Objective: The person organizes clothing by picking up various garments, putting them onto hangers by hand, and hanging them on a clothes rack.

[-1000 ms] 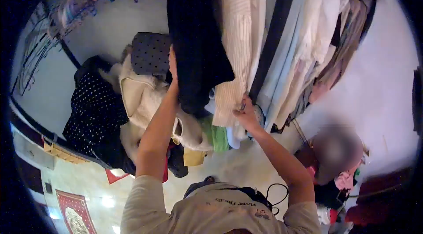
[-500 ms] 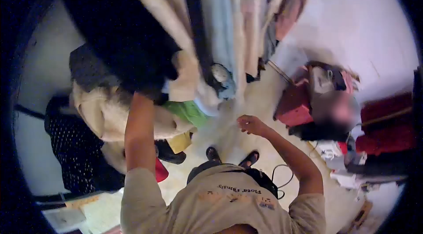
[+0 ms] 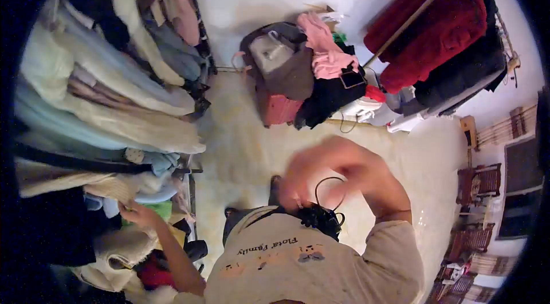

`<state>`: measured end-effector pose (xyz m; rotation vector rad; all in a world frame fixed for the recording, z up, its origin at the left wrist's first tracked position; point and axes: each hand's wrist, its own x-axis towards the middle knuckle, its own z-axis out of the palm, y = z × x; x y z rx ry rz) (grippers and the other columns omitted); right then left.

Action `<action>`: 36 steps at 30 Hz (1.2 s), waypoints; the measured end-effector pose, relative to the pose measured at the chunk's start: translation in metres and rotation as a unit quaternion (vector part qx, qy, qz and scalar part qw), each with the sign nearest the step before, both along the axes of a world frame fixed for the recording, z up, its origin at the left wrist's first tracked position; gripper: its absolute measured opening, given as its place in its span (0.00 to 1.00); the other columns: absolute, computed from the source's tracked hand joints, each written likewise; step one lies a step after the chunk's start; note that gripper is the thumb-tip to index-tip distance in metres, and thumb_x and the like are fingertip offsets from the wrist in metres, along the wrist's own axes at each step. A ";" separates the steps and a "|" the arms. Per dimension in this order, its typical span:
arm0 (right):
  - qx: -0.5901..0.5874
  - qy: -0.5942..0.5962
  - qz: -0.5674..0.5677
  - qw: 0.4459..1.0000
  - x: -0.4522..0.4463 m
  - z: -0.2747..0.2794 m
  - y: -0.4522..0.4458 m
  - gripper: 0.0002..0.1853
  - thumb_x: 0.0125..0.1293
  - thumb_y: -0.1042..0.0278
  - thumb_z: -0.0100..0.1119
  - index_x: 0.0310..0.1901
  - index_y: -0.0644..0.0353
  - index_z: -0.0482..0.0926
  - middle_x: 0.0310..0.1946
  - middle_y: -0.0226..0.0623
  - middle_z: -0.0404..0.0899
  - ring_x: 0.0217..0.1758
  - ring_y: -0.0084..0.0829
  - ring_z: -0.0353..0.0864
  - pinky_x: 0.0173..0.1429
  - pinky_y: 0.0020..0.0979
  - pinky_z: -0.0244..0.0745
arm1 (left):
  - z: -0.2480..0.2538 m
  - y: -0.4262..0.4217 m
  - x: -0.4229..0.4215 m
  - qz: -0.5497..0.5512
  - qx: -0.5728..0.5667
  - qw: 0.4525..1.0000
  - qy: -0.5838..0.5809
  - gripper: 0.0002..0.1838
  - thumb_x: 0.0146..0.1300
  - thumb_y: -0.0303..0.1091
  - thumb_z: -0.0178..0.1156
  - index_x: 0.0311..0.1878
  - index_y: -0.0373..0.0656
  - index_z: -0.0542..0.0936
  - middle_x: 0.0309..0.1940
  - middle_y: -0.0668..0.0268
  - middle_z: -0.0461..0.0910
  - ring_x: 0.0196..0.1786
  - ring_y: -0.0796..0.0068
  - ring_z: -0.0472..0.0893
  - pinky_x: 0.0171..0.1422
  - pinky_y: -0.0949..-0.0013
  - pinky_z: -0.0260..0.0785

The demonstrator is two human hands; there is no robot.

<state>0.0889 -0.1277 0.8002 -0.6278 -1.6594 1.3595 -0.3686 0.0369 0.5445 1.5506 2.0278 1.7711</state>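
Observation:
At lower left, my left hand (image 3: 136, 213) is beside the lower end of a beige striped garment (image 3: 112, 186). Its fingers look loosely bent and a little apart, and I make out nothing held between them. Just below it, a green cloth (image 3: 163, 211) shows, and a cream fleecy garment (image 3: 129, 249) lies lower down. My right hand (image 3: 312, 175) is raised in front of my waist, smeared by motion, so its fingers cannot be read. Close under it is a black bag or pouch with a thin cord (image 3: 321, 218) at my waist.
Hanging clothes (image 3: 114, 97) fill the left side. Ahead stand a red box (image 3: 281, 110) with a dark grey bag (image 3: 286, 72) on it and pink clothing (image 3: 321, 46) alongside. Dark red garments (image 3: 435, 29) hang on a rack at upper right. Wooden chairs (image 3: 481, 183) stand far right.
My view has swung right, so the hanging clothes now sit at left. My left hand, earlier hidden behind a black garment, now shows. My right hand has moved and blurs.

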 end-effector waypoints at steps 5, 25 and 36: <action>0.119 0.175 0.082 0.974 0.036 0.064 -0.067 0.13 0.66 0.64 0.56 0.45 0.64 0.80 0.47 0.47 0.80 0.28 0.37 0.78 0.28 0.31 0.74 | -0.036 -0.029 0.168 -0.144 -0.057 0.980 0.123 0.21 0.59 0.24 0.54 0.57 0.34 0.68 0.55 0.51 0.69 0.60 0.53 0.66 0.68 0.57 0.55; 0.076 0.264 -0.372 0.887 0.208 -0.014 -0.108 0.13 0.56 0.65 0.63 0.34 0.71 0.80 0.29 0.55 0.81 0.26 0.41 0.83 0.27 0.35 0.74 | -0.081 0.057 0.700 -0.709 -0.090 0.664 0.221 0.36 0.50 0.30 0.65 0.62 0.38 0.61 0.60 0.50 0.65 0.63 0.49 0.64 0.63 0.54 0.62; -0.069 0.221 -0.511 0.828 0.326 -0.042 -0.071 0.21 0.51 0.58 0.66 0.34 0.74 0.77 0.29 0.54 0.79 0.23 0.40 0.80 0.28 0.35 0.77 | -0.101 0.118 0.793 -0.641 -0.225 0.654 0.333 0.20 0.56 0.42 0.57 0.48 0.40 0.76 0.42 0.49 0.79 0.47 0.49 0.78 0.53 0.49 0.67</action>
